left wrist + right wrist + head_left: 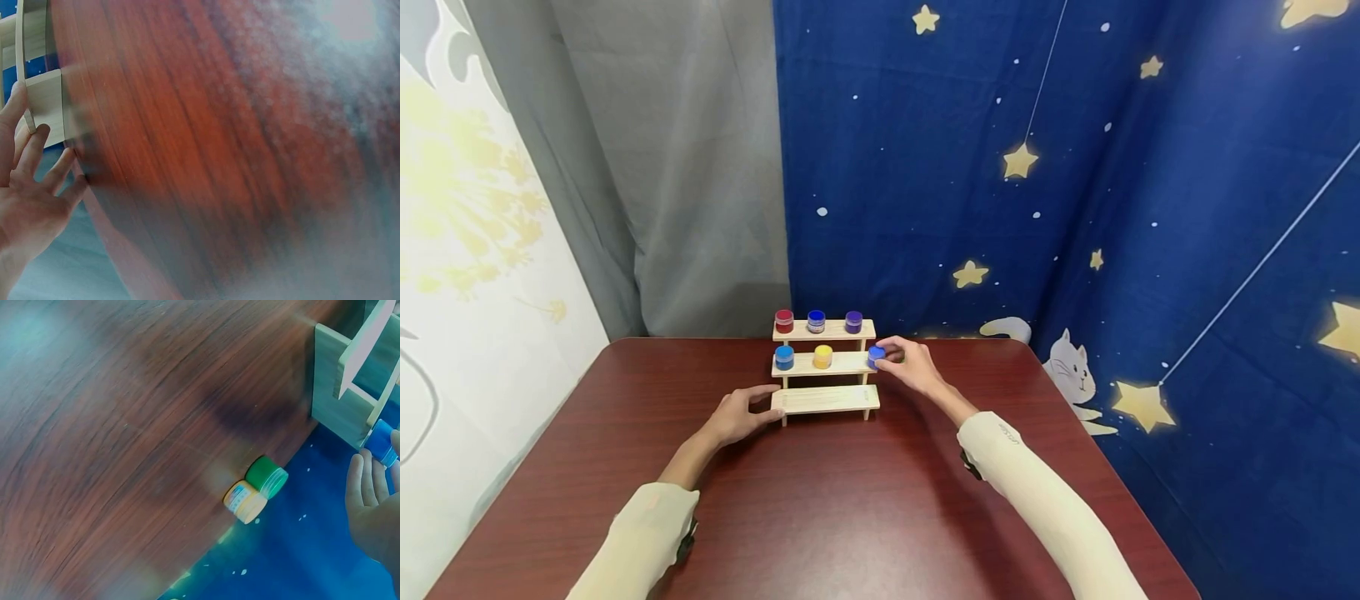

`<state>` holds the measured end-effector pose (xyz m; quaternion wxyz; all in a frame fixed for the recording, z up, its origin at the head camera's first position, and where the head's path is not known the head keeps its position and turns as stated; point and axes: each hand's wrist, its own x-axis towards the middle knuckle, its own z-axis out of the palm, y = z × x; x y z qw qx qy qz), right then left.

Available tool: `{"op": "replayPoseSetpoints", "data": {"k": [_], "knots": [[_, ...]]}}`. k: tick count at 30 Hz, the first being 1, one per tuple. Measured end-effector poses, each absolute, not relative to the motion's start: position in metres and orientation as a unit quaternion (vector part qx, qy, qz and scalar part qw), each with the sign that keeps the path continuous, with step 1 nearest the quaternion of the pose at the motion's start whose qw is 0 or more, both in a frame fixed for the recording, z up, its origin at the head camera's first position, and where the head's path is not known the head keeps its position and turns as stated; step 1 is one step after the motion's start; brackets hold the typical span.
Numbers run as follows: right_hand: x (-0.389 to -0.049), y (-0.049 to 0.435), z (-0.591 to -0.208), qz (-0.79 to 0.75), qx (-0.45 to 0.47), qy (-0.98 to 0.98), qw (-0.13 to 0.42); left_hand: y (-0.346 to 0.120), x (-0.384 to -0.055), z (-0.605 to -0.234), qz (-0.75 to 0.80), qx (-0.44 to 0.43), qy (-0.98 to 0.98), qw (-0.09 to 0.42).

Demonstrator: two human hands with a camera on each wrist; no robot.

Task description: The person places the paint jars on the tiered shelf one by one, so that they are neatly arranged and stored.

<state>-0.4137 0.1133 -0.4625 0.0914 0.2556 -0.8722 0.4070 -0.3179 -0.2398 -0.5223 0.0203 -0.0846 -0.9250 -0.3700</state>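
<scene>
A three-step wooden display stand (pixel 824 400) stands at the table's far side. My left hand (pixel 737 415) holds the left end of its lowest step, thumb at the front corner and fingers toward the back. My right hand (pixel 913 367) pinches a small blue paint jar (pixel 876 357) at the right end of the middle step. In the right wrist view this blue jar (pixel 380 442) sits between thumb and fingers. A lighter blue jar (pixel 784 358) and a yellow jar (pixel 823 357) share that step. Red (pixel 784 322), dark blue (pixel 816 322) and purple (pixel 853 322) jars stand on the top step.
In the right wrist view, a green jar (pixel 267 477) and an orange-yellow jar (pixel 245 502) stand side by side near the table's edge; the right hand hides them in the head view. Curtains (pixel 910 167) hang behind the dark red-brown table (pixel 820 508).
</scene>
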Motion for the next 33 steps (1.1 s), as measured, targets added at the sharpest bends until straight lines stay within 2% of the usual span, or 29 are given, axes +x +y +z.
{"op": "replayPoseSetpoints", "data": {"k": [15,33], "knots": [[-0.413,0.09,-0.474,0.415,0.26,-0.863,0.124,-0.239,-0.317,-0.522,-0.368,-0.079,-0.926,0.014],[-0.41,0.078,-0.474,0.397,0.227,-0.88,0.13,-0.24,-0.318,-0.521,-0.372,-0.077,-0.925,0.009]]}}
